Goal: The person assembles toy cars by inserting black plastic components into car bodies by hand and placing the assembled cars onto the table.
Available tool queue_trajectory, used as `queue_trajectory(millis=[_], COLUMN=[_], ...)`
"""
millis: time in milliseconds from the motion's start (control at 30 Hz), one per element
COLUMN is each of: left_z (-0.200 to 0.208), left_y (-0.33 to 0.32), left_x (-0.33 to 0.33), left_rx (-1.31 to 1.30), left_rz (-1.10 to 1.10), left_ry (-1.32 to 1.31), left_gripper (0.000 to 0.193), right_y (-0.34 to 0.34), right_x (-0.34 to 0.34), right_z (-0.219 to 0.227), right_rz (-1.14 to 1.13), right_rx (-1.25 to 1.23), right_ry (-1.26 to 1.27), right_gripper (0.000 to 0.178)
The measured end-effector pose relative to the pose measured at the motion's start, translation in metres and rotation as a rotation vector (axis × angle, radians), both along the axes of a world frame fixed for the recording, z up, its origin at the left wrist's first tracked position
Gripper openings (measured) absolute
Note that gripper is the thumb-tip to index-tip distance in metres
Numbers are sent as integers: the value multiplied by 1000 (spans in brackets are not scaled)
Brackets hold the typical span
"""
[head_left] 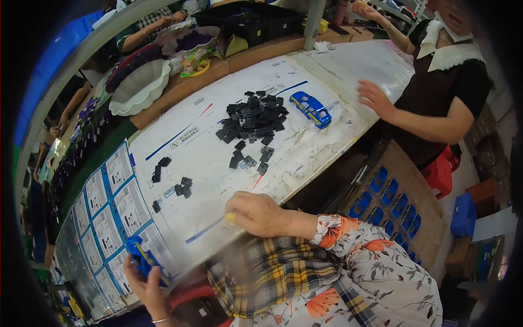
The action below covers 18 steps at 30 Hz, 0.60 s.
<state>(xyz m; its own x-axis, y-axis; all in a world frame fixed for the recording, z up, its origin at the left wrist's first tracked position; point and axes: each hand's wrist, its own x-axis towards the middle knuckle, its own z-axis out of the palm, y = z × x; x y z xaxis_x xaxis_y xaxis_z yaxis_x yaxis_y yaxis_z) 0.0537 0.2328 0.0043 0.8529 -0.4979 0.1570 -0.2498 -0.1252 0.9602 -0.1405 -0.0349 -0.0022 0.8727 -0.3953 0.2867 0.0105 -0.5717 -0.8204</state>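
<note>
My left hand [146,280] is wrapped round a blue toy car body [145,261] with a yellow stripe, over the near left edge of the table by the label sheets. Above the near table edge my right hand [259,213] is closed, with a small yellow patch at its fingertips; what it pinches, if anything, I cannot make out. Beyond it lies a heap of small flat black plastic pieces [253,117]. A few loose black pieces [184,188] are scattered left of the heap. A second blue car body [310,109] rests right of the heap.
White-topped table [218,169], with label sheets [106,229] at its left end. A box of several blue car bodies [354,188] stands right, below the table edge. A co-worker's hand [377,100] hovers over the right end. A white scalloped bowl [143,87] and black crate [250,24] sit behind.
</note>
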Motion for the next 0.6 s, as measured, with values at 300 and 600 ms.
queue_trajectory(millis=[300,600], left_z=[5,40], left_y=[51,37], left_x=[97,70], left_rx=[681,1050], left_rz=[308,335], left_ry=[-688,-407], left_gripper=[49,76], right_y=[-4,-5], right_x=[-6,-12], right_z=[-26,-16], right_rz=[-82,-55], right_rx=[2,81], right_ry=[-61,-8], right_gripper=[11,11])
